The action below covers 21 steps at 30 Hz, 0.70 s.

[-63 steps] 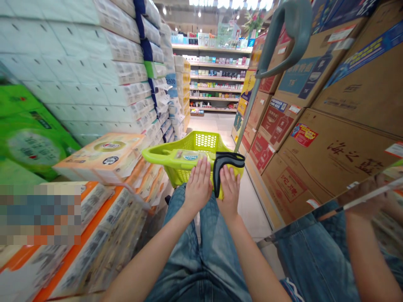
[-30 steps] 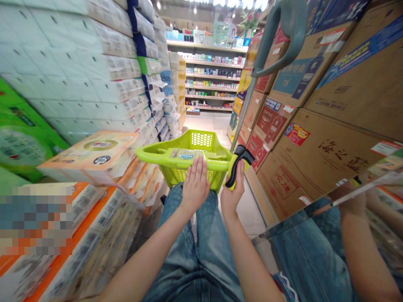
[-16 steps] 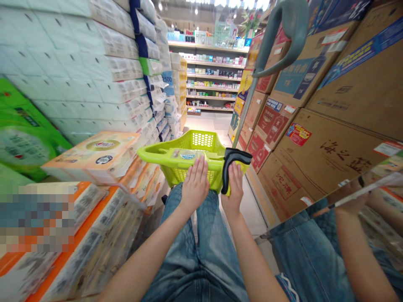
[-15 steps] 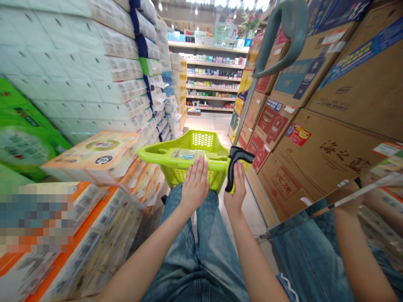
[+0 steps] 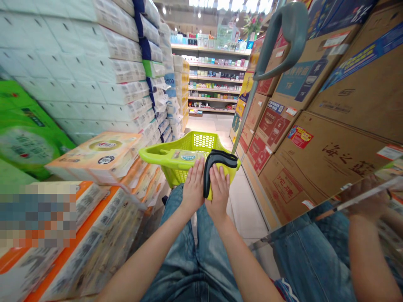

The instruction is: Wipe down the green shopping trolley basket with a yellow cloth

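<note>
Leftward along the near rim of the green shopping basket [image 5: 157, 154] has slid the right hand [image 5: 217, 196], now touching the flat, open left hand [image 5: 192, 189]. It presses a black-trimmed yellow cloth [image 5: 221, 169] there; I cannot tell if it grips. Soft, light: best bunched.

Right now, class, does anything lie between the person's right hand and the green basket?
Yes: a yellow, black-edged cloth lies under the right hand, against the basket at its near rim. The left hand rests bare on the rim beside it.

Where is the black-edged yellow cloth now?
Head view, centre: black-edged yellow cloth on the lime-green plastic basket's near rim, under the right hand, beside the left hand.
</note>
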Each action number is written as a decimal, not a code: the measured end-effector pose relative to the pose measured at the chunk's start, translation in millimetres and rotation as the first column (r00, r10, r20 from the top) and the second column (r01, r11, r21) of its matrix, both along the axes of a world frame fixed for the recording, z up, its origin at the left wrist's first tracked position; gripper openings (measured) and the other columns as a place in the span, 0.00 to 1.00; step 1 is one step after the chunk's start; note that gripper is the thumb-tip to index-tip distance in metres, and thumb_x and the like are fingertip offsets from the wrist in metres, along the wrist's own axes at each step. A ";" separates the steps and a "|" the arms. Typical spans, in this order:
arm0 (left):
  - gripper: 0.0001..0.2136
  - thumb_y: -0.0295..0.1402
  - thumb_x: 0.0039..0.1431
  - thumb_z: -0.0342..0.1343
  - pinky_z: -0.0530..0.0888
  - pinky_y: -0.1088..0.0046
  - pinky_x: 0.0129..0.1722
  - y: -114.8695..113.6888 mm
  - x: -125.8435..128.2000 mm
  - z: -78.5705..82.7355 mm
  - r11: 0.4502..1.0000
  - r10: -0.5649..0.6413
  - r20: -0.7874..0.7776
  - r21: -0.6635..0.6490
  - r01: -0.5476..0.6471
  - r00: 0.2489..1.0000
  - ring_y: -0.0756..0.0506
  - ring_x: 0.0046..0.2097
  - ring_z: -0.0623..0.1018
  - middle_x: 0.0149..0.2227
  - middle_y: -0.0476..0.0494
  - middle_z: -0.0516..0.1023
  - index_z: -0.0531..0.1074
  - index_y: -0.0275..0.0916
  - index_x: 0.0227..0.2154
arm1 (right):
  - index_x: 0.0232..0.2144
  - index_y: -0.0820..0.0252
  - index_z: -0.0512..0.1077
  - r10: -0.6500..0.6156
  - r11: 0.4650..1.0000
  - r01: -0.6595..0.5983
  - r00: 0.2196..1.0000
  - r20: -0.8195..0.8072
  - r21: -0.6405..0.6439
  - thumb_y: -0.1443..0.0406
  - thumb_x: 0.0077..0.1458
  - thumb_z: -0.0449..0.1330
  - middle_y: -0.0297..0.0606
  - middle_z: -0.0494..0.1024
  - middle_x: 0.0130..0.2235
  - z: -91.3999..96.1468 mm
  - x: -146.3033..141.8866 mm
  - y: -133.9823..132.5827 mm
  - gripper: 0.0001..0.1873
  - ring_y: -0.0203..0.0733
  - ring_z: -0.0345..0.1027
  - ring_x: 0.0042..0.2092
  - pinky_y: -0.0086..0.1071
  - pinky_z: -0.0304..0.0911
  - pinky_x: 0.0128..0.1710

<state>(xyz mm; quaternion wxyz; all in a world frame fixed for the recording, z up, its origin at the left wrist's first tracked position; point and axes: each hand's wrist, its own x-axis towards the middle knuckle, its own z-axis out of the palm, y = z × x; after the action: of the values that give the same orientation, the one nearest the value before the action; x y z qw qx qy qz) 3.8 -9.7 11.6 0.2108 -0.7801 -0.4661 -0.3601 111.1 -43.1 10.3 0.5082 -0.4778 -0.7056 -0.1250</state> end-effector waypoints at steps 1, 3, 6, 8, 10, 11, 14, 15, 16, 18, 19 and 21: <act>0.33 0.25 0.62 0.41 0.54 0.61 0.68 0.4 -0.6 -0.1 1.000 -0.002 -0.001 0.003 0.002 1.000 0.43 0.71 0.45 0.71 0.37 0.46 0.38 0.33 0.69 | 0.69 0.57 0.46 0.012 1.000 -0.012 1.000 0.020 -0.003 0.68 0.60 0.47 0.45 0.62 0.65 -1.2 1.2 -0.6 0.35 0.48 0.44 0.70 0.56 0.45 0.67; 0.33 0.26 0.62 0.43 0.53 0.60 0.68 0.8 -0.8 -0.1 1.000 -0.003 -0.015 0.008 0.003 1.000 0.42 0.71 0.45 0.70 0.35 0.47 0.40 0.30 0.69 | 0.69 0.57 0.47 0.025 1.000 -0.025 0.999 0.041 0.005 0.68 0.60 0.46 0.45 0.63 0.65 -3.1 9.7 -0.9 0.35 0.48 0.46 0.70 0.55 0.45 0.67; 0.33 0.28 0.62 0.45 0.52 0.57 0.68 0.3 1.1 0.7 1.000 0.013 -0.040 0.009 -0.013 0.999 0.40 0.71 0.46 0.69 0.32 0.49 0.43 0.28 0.68 | 0.68 0.56 0.49 0.023 0.999 -0.022 0.999 -0.029 0.043 0.67 0.61 0.47 0.45 0.61 0.66 -4.8 30.1 2.1 0.33 0.49 0.46 0.70 0.58 0.45 0.67; 0.33 0.29 0.62 0.45 0.52 0.57 0.68 -0.6 2.9 1.5 1.000 0.028 -0.047 0.000 -0.028 0.999 0.40 0.71 0.46 0.69 0.31 0.49 0.43 0.28 0.68 | 0.67 0.56 0.52 0.014 0.998 -0.003 0.982 -0.187 0.062 0.66 0.62 0.48 0.44 0.60 0.67 -4.1 42.6 7.5 0.31 0.49 0.46 0.70 0.57 0.45 0.67; 0.33 0.29 0.62 0.46 0.52 0.57 0.68 -1.5 4.6 2.1 0.999 0.035 -0.045 -0.009 -0.035 0.998 0.40 0.71 0.46 0.69 0.31 0.49 0.43 0.28 0.68 | 0.66 0.56 0.56 0.006 0.999 0.008 0.910 -0.415 0.033 0.64 0.62 0.50 0.44 0.60 0.66 -1.3 50.6 15.4 0.30 0.49 0.50 0.68 0.54 0.49 0.67; 0.33 0.29 0.62 0.46 0.52 0.57 0.68 -1.9 5.4 2.2 0.999 0.037 -0.042 -0.012 -0.038 0.998 0.40 0.71 0.45 0.69 0.31 0.49 0.43 0.27 0.68 | 0.65 0.57 0.57 -0.003 1.000 0.007 0.846 -0.534 0.006 0.64 0.62 0.52 0.45 0.62 0.65 0.7 52.3 19.4 0.30 0.49 0.54 0.67 0.53 0.52 0.65; 0.34 0.29 0.62 0.46 0.52 0.57 0.68 -2.2 7.4 1.9 0.999 0.040 -0.026 -0.006 -0.040 0.999 0.39 0.71 0.45 0.69 0.30 0.49 0.42 0.27 0.68 | 0.64 0.58 0.59 -0.019 0.999 -0.007 0.666 -0.746 -0.032 0.62 0.61 0.53 0.46 0.67 0.62 7.1 46.0 26.3 0.30 0.50 0.61 0.63 0.54 0.57 0.63; 0.34 0.29 0.62 0.46 0.52 0.56 0.68 -2.2 7.8 1.7 0.999 0.039 -0.018 -0.003 -0.039 0.999 0.39 0.71 0.45 0.69 0.30 0.49 0.42 0.27 0.68 | 0.65 0.58 0.58 -0.019 1.000 0.005 0.660 -0.751 -0.021 0.62 0.61 0.52 0.46 0.66 0.63 8.7 40.1 25.7 0.30 0.50 0.59 0.64 0.54 0.55 0.63; 0.34 0.29 0.62 0.46 0.52 0.56 0.67 -2.0 7.9 1.4 0.999 0.037 -0.010 -0.001 -0.037 0.999 0.39 0.71 0.46 0.69 0.29 0.49 0.41 0.27 0.68 | 0.65 0.58 0.58 -0.017 1.000 0.018 0.692 -0.722 -0.005 0.63 0.61 0.51 0.45 0.63 0.65 9.7 32.7 23.6 0.30 0.50 0.55 0.66 0.55 0.52 0.65; 0.33 0.29 0.63 0.45 0.54 0.55 0.67 -1.5 6.8 1.0 1.000 0.027 0.001 -0.001 -0.027 1.000 0.38 0.71 0.46 0.69 0.29 0.50 0.41 0.28 0.68 | 0.66 0.56 0.55 -0.012 0.999 0.030 0.821 -0.571 0.021 0.66 0.62 0.50 0.43 0.58 0.67 9.9 15.4 16.3 0.31 0.49 0.44 0.70 0.56 0.43 0.68; 0.33 0.28 0.63 0.44 0.54 0.55 0.67 -1.1 5.6 0.9 1.000 0.021 0.004 -0.002 -0.021 1.000 0.39 0.71 0.46 0.69 0.30 0.50 0.40 0.29 0.69 | 0.67 0.55 0.53 -0.007 0.999 0.021 0.887 -0.462 0.024 0.67 0.61 0.49 0.42 0.57 0.68 8.9 7.0 12.1 0.32 0.48 0.41 0.71 0.57 0.40 0.68; 0.32 0.26 0.63 0.41 0.56 0.58 0.67 -0.2 2.3 0.5 1.000 0.005 0.016 -0.004 -0.005 1.000 0.42 0.71 0.47 0.70 0.34 0.49 0.39 0.32 0.69 | 0.68 0.54 0.49 0.013 1.000 -0.013 0.969 -0.247 0.002 0.68 0.60 0.48 0.42 0.57 0.67 5.6 -6.3 4.9 0.34 0.48 0.39 0.71 0.60 0.37 0.68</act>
<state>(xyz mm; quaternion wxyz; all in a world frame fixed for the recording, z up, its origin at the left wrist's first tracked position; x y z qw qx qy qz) 6.1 -9.8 12.1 0.2065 -0.7765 -0.4704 -0.3648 104.9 -38.2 15.9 0.5929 -0.4849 -0.6400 -0.0612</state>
